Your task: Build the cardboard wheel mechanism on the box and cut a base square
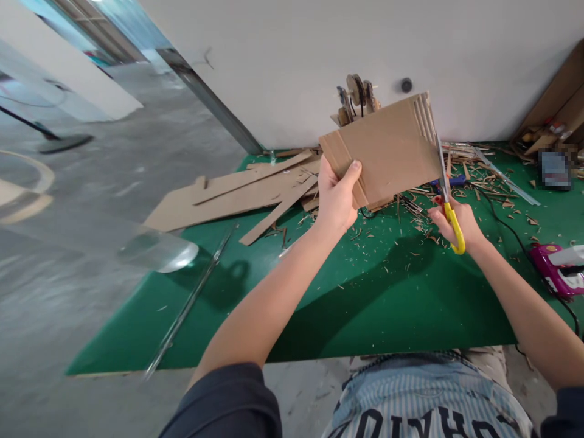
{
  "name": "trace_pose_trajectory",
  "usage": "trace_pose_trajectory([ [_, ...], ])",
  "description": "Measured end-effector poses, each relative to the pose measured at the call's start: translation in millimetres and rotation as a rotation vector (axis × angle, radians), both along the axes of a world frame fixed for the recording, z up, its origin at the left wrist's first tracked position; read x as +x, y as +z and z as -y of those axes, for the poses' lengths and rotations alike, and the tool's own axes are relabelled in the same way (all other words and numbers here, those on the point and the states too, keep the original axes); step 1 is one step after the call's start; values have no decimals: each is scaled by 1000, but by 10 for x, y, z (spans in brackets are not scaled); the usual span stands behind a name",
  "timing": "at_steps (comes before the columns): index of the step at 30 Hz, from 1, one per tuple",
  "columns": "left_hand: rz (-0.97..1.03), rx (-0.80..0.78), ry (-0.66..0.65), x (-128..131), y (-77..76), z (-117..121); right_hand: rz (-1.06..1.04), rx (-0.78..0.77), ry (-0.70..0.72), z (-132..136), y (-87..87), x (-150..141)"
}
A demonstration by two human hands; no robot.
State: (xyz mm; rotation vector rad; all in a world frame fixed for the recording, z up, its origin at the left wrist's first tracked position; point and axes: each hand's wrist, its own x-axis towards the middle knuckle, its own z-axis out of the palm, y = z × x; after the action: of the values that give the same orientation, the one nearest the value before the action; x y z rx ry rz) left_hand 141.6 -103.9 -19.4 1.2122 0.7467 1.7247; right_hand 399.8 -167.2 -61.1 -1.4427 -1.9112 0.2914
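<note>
My left hand (336, 196) grips the lower left corner of a brown corrugated cardboard sheet (387, 152) and holds it up above the green mat (319, 292). My right hand (456, 224) is closed round the yellow handles of a pair of scissors (449, 201). The scissor blades run up along the sheet's right edge, where narrow strips are cut into it.
Long cardboard pieces (237, 191) lie at the mat's far left. Scraps and shavings (474, 179) litter the far right. A pink tool (559, 267) with a black cord sits at the right edge. A metal ruler (191, 301) lies at the left. A small cardboard model (356, 97) stands by the white wall.
</note>
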Motion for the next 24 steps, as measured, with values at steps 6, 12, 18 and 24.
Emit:
trace_pose_trajectory([
  [6, -28, 5, 2, -25, 24, 0, -38, -25, 21, 7, 6, -1],
  [12, -61, 25, -22, 9, 29, 61, -11, -29, -41, 13, 36, -36],
  [18, -49, 26, -22, 19, -6, 29, 78, -13, -163, -10, -5, -45],
  [24, -87, 34, -34, -10, -21, 13, 102, 34, -204, -20, -25, -51],
])
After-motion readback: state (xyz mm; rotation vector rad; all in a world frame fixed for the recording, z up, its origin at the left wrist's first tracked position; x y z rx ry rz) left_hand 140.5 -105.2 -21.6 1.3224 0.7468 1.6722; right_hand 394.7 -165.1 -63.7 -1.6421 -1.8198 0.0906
